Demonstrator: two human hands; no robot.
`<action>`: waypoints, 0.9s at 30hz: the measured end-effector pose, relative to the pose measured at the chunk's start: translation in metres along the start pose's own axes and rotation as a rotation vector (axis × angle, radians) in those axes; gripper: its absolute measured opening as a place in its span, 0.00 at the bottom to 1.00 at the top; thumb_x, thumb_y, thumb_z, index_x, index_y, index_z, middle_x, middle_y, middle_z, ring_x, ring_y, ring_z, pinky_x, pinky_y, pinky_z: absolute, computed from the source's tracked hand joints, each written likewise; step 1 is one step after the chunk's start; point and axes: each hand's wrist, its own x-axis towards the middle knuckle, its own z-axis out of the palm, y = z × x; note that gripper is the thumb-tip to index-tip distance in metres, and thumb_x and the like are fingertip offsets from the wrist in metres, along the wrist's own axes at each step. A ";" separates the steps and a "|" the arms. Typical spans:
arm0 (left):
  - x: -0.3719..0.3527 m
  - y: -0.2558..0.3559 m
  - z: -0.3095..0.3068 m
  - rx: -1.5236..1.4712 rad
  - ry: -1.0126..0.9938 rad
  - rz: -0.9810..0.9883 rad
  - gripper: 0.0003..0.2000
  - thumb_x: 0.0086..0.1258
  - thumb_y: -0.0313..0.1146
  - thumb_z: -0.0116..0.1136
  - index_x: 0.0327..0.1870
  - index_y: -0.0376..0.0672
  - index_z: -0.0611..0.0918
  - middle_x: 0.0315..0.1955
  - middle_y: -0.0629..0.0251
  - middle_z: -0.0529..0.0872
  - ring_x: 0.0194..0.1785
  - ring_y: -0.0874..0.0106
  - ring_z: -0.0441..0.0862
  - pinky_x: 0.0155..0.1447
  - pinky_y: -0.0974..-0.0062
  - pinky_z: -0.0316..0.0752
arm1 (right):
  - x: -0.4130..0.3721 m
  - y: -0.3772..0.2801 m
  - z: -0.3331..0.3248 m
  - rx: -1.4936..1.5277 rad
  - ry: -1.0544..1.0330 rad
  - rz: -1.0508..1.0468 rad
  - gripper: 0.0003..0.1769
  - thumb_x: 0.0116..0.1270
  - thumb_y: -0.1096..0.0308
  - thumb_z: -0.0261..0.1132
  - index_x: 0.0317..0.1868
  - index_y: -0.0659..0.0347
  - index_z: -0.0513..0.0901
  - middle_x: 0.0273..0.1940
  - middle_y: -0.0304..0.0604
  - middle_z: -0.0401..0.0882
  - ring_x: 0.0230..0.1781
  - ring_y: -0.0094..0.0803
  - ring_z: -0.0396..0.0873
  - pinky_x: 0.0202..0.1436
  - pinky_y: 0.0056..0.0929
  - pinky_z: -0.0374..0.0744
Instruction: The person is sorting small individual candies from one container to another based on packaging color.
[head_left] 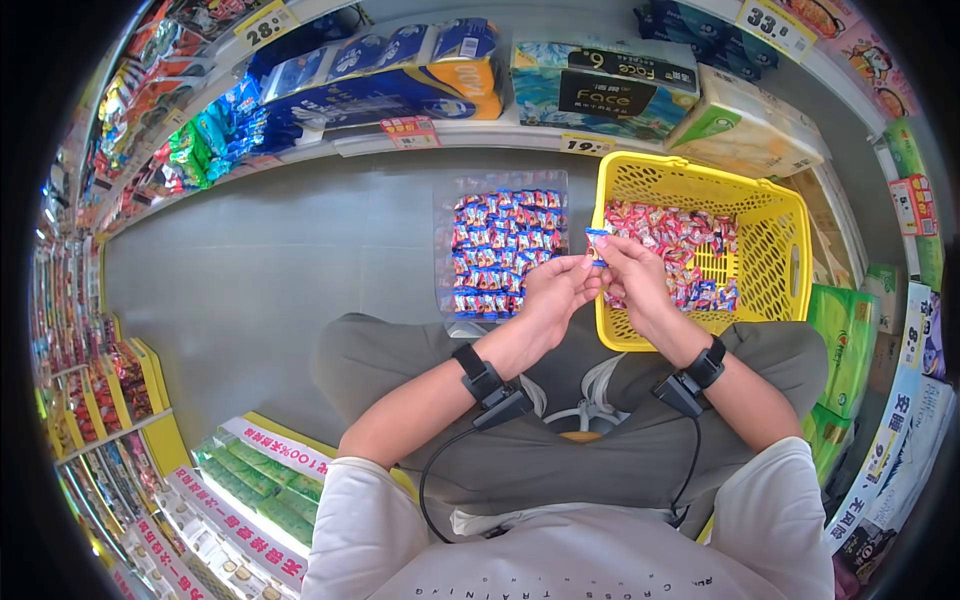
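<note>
Between the fingertips of my left hand (558,293) and my right hand (637,277) is a small blue-wrapped candy (596,244). Both hands pinch it over the left rim of a yellow plastic basket (780,240). Many pink-and-red wrapped candies (650,228) lie inside the basket, with a few blue ones toward its near right corner. Left of the basket, a clear plastic box (443,215) holds rows of blue-and-red wrapped candies (505,250) on the floor. Neither hand touches the box's contents.
My crossed legs (385,370) are close to the box and basket. Behind them a shelf carries tissue packs (605,92). Candy racks (100,390) line the left side, and green packs (843,345) stand at the right. Grey floor (270,270) stretches left of the box.
</note>
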 end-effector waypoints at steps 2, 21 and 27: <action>0.003 -0.003 -0.003 -0.007 -0.003 0.016 0.08 0.75 0.32 0.58 0.49 0.38 0.79 0.38 0.64 0.85 0.40 0.76 0.83 0.47 0.77 0.81 | -0.003 -0.003 0.002 -0.034 0.003 0.017 0.11 0.67 0.64 0.70 0.46 0.60 0.84 0.32 0.34 0.80 0.24 0.15 0.72 0.20 0.14 0.63; 0.180 -0.007 -0.154 0.722 0.822 0.301 0.11 0.66 0.38 0.66 0.41 0.40 0.88 0.36 0.53 0.89 0.41 0.59 0.87 0.47 0.62 0.78 | 0.001 0.010 -0.006 0.231 -0.019 0.244 0.10 0.64 0.69 0.61 0.46 0.56 0.76 0.31 0.31 0.69 0.25 0.19 0.63 0.26 0.21 0.62; 0.163 0.009 -0.146 0.950 0.892 0.223 0.12 0.65 0.41 0.67 0.42 0.44 0.89 0.37 0.52 0.89 0.45 0.56 0.87 0.51 0.62 0.80 | -0.003 0.007 -0.005 0.239 -0.044 0.266 0.09 0.64 0.68 0.62 0.45 0.56 0.76 0.31 0.31 0.70 0.25 0.19 0.63 0.26 0.21 0.62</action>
